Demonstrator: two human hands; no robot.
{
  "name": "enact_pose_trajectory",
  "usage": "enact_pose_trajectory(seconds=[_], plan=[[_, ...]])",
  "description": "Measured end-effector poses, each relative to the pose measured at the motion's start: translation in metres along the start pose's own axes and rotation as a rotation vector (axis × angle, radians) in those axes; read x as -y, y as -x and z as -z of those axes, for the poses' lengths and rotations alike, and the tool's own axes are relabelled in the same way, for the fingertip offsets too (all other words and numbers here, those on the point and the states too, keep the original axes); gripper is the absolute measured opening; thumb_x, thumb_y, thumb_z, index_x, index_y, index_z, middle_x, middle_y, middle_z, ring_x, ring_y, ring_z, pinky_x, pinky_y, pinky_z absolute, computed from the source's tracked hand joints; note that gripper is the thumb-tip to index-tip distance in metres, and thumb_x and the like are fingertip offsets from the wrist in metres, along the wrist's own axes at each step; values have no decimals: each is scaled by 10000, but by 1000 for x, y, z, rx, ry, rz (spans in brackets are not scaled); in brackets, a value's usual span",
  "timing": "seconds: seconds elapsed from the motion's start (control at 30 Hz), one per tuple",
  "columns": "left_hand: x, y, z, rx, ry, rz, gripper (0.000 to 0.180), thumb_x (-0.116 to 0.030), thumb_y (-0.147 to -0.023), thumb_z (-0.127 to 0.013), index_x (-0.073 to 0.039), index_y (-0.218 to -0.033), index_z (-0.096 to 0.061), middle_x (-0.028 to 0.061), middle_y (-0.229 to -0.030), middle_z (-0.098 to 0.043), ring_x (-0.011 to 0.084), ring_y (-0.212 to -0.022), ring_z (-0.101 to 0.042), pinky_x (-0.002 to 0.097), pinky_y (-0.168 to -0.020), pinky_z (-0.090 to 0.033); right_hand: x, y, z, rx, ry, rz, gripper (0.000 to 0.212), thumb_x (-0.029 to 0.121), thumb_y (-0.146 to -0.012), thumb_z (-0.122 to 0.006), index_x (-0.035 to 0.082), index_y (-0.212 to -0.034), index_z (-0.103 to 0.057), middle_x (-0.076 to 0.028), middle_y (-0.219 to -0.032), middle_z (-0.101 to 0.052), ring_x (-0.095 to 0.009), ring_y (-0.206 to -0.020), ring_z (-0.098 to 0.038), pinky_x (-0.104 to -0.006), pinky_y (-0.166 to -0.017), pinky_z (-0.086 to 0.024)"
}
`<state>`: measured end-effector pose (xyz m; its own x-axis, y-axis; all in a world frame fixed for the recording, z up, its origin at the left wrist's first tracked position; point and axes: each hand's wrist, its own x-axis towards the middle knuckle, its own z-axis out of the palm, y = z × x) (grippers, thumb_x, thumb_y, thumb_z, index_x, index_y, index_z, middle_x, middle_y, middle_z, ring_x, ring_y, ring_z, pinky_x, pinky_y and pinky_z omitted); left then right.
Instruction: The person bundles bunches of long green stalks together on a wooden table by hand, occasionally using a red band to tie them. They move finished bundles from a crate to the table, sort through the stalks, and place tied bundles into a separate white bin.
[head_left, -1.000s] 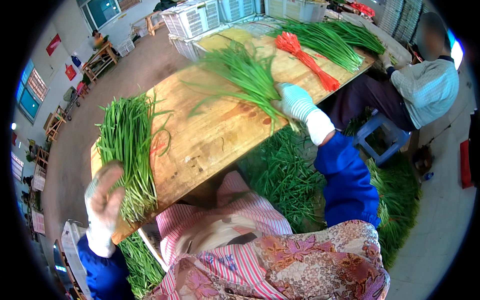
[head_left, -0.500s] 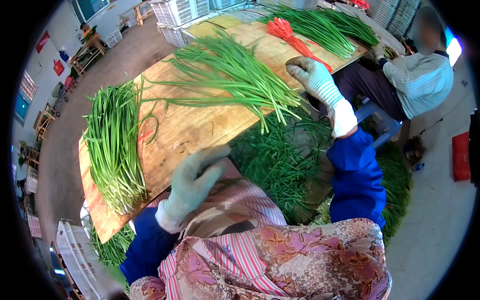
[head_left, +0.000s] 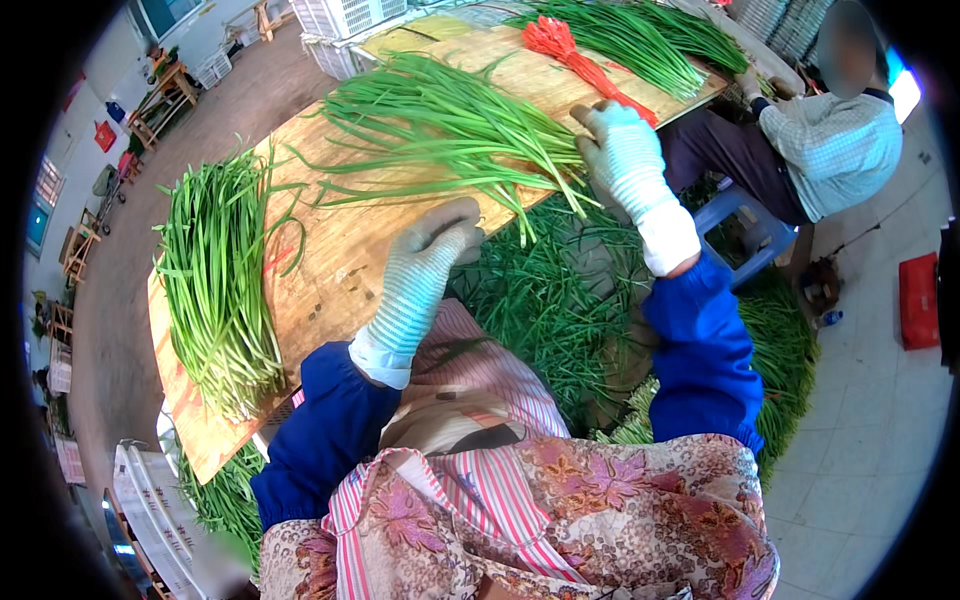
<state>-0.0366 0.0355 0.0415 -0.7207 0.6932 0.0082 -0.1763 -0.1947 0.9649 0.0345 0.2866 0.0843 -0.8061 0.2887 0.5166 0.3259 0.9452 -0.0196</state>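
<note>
Across the work room, one wooden table [head_left: 330, 255], front edge slanting up toward the right. Counted on the table: one thick bundle of green stalks [head_left: 215, 290] at the left end, cut ends near the front edge; one looser bunch [head_left: 440, 120] at the middle, leaves fanned toward the back, cut ends out over the front edge; one bundle of red ties [head_left: 585, 65] toward the right end; further green stalks [head_left: 625, 45] beyond, number of bunches not certain.

Hands: two, both gloved. Left hand [head_left: 430, 255] at the table's front edge, nearer the looser bunch; fingers loosely bent, gap between thumb and forefinger, nothing seen in grasp. Right hand [head_left: 622, 150] farther right along the same edge, just beside the looser bunch's cut ends; fingers curled, contact or grip impossible to tell.

Around the table: one seated person [head_left: 835, 150] and one blue stool [head_left: 775, 235] to the right; white crates [head_left: 365, 15] at the back, cut off by the view; one heap of greens [head_left: 540, 310] below the front edge. Room for moving: strip of plain wood between thick bundle and looser bunch; narrower strip between looser bunch and red ties.
</note>
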Motion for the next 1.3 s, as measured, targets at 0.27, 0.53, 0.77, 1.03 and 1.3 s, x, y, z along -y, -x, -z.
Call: enact_pose_trajectory(seconds=[0.27, 0.53, 0.77, 1.03, 1.3], plan=[[6, 5, 5, 41, 144, 24, 353, -189, -861, -585, 29, -1135, -532, 137, -1040, -605, 221, -900, -615, 351, -807, -515, 68, 54, -13, 326, -166, -4, 323, 326, -804, -611, 29, -929, -635, -188, -746, -632, -322, -661, -627, -380, -610, -498], [40, 15, 6, 121, 378, 421, 438, -277, -870, -580, -1, -1192, -466, 150, -1086, -551, 283, -961, -562, 425, -847, -481, 83, 85, -18, 17, -548, -167, 212, 196, -795, -645, 36, -934, -631, -166, -726, -627, -265, -637, -637, -325, -571, -490], [50, -6, -20, 187, 421, 383, 391, -364, -909, -501, -52, -1146, -489, 124, -1060, -563, 244, -943, -572, 419, -811, -490, 93, 88, -1, 189, -713, -19, 189, 169, -805, -627, 37, -941, -635, -146, -731, -637, -246, -643, -647, -318, -585, -503], [54, 7, -30, 175, 240, 440, 250, -248, -887, -541, -33, -1012, -556, 92, -853, -640, 199, -699, -630, 360, -640, -535, 86, 86, -12, 235, -599, -238, 223, 276, -812, -600, 68, -885, -636, -165, -763, -634, -332, -698, -625, -403, -616, -490], [61, 3, -14, 386, 313, 433, 301, -177, -851, -545, -45, -1120, -522, 100, -1011, -613, 206, -923, -601, 340, -843, -473, 83, 95, -11, 62, -365, -21, 187, 251, -749, -623, 68, -760, -582, -142, -733, -578, -328, -690, -588, -432, -595, -470]])
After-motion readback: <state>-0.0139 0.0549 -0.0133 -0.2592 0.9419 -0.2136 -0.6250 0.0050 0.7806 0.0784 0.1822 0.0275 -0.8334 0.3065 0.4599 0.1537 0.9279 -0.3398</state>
